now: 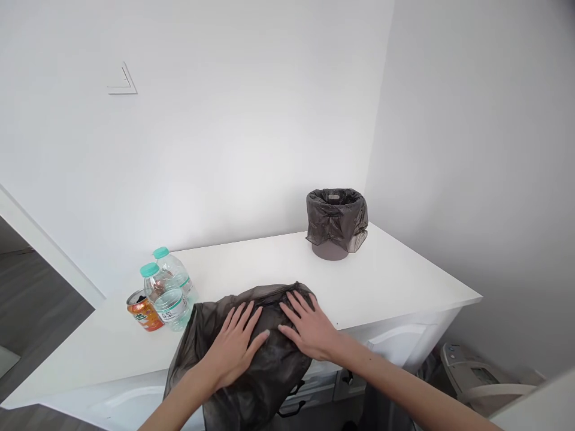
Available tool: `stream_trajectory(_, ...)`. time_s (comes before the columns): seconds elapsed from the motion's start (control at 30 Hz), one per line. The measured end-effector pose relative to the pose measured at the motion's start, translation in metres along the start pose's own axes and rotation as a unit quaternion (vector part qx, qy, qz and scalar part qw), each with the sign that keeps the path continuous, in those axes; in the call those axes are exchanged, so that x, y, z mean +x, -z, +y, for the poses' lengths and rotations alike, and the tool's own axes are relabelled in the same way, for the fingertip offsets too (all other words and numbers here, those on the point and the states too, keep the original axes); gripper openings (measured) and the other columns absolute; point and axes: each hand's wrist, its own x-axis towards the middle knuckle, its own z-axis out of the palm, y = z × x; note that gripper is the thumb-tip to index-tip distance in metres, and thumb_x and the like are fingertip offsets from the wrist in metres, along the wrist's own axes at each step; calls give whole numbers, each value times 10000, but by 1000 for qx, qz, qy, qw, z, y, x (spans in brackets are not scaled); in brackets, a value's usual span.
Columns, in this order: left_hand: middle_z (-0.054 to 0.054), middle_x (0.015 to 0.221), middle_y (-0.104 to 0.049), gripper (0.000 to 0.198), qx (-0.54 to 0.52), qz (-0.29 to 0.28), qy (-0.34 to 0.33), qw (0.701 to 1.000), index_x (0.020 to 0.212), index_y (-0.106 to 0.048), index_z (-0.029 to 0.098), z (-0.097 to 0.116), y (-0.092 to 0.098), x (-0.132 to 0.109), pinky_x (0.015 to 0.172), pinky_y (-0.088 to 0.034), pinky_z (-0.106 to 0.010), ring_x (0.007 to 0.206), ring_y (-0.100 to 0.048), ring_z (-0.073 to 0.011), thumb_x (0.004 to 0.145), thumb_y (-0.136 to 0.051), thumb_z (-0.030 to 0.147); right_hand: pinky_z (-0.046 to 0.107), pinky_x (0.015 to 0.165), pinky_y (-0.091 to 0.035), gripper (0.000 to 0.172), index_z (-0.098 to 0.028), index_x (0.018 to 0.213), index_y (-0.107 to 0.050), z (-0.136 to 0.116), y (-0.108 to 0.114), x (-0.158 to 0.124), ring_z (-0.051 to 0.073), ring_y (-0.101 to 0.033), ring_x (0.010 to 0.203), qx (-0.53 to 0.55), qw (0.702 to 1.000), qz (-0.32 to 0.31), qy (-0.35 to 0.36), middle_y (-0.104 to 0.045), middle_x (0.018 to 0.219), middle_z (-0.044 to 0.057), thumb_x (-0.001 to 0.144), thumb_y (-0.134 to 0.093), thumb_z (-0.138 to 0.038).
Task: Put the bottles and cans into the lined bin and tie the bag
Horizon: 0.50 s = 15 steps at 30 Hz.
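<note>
A dark, see-through plastic garbage bag (pixel 251 383) lies over the front edge of the white cabinet top, part of it hanging down. My left hand (pixel 236 344) rests flat on the bag, fingers stretched out. On the bag's right part lies my right hand (pixel 309 326), palm down with its fingers spread. Left of the bag stand two clear plastic bottles with green caps, a front bottle (pixel 167 299) and a rear bottle (pixel 173 266). An orange drink can (pixel 144 311) stands beside them, its top partly dark.
A small trash can (pixel 330 250) lined with a dark bag stands at the back right of the cabinet top (pixel 256 257). White walls rise behind and to the right. A light-coloured appliance (pixel 476 374) sits low at the right. Black drawer handles (pixel 291 410) show below.
</note>
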Motion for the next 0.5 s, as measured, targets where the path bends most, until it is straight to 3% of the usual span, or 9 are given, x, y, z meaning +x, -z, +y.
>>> stream_trajectory(0.07, -186, 1538, -538, 600, 33, 13, 60, 998, 1477, -554, 173, -12, -15, 12, 1171, -368, -646, 1456, -458, -397, 1011, -432, 530, 616, 1248, -192, 707, -201, 1619, -343, 8, -1, -1, 353, -224, 1568, -22, 998, -2, -65, -272, 1688, 121, 1064, -206, -618)
stream_trajectory(0.13, -233, 1530, -527, 565, 63, 69, 96, 991, 1436, -591, 105, -19, -20, 22, 1202, -290, -684, 1477, -417, -424, 1030, -393, 445, 619, 1227, -233, 706, -130, 1573, -434, 15, 5, -4, 400, -276, 1541, -56, 990, 21, -127, -357, 1645, 182, 1066, -252, -586)
stream_trajectory(0.23, -157, 1587, -483, 529, 44, 108, 12, 993, 1512, -511, 162, -14, -20, 33, 1259, -271, -588, 1520, -376, -333, 1054, -349, 370, 612, 1229, -237, 643, -132, 1519, -519, 23, 13, -8, 394, -282, 1539, -88, 988, 66, -105, -403, 1624, 178, 1080, -252, -518)
stream_trajectory(0.33, -58, 1627, -446, 562, 11, 51, -79, 996, 1585, -387, 273, -8, -23, 39, 1229, -365, -530, 1522, -380, -284, 1049, -393, 443, 580, 1259, -214, 599, -204, 1557, -469, 37, 10, -7, 316, -242, 1567, -85, 993, 70, -37, -350, 1663, 98, 1098, -194, -474)
stream_trajectory(0.43, -111, 1549, -544, 501, 30, 50, -36, 998, 1506, -515, 214, -14, -20, 36, 1173, -425, -568, 1461, -470, -328, 1045, -404, 374, 579, 1251, -252, 613, -210, 1587, -413, 57, 1, -5, 301, -286, 1554, -77, 993, 47, -81, -346, 1662, 92, 1094, -203, -508)
stream_trajectory(0.5, -107, 1507, -590, 455, 26, 78, -28, 996, 1450, -573, 212, -16, -8, 21, 1198, -406, -537, 1430, -513, -292, 1040, -380, 254, 602, 1232, -284, 635, -185, 1576, -432, 68, 2, -9, 328, -321, 1538, -74, 988, 45, -127, -364, 1648, 123, 1082, -244, -538)
